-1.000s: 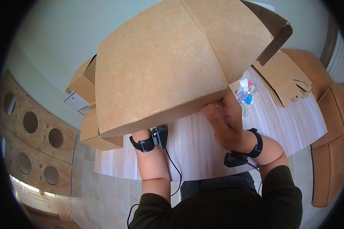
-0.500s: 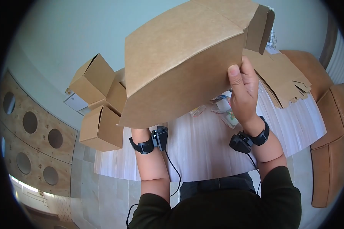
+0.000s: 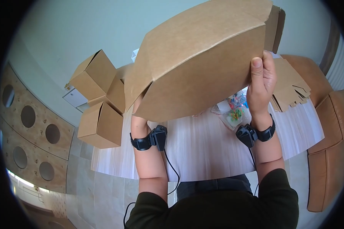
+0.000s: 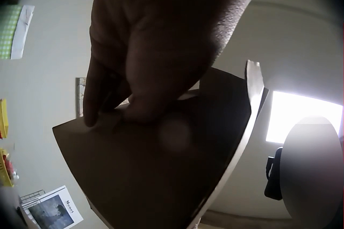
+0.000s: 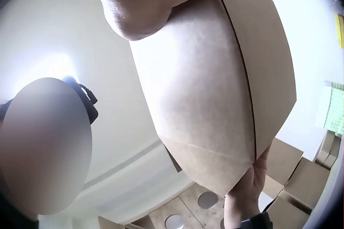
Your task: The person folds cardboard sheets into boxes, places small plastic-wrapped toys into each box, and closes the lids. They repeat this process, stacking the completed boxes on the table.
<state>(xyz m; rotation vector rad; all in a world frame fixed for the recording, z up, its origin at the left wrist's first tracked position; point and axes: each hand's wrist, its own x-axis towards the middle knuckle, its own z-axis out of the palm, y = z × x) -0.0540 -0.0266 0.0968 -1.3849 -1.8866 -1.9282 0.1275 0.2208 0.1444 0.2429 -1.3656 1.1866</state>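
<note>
A large cardboard box, tilted, is held up above the table in the head view. My right hand grips its right edge, thumb on the near face and fingers behind. At the box's left end, my left hand is mostly hidden behind a flap in the head view. The left wrist view shows the left hand pinching the edge of a cardboard panel. In the right wrist view the left hand is at the far end of the box.
Several cardboard boxes stand at the left of the table. Clear bags of small colourful items lie behind the held box. Flat cardboard rests on the right, beside a brown sofa. Cables hang from both wrist cameras.
The box has tilted so its near face shows, and over the last half second it has shifted right with my right hand. A gap beside its left flap has come into view.
</note>
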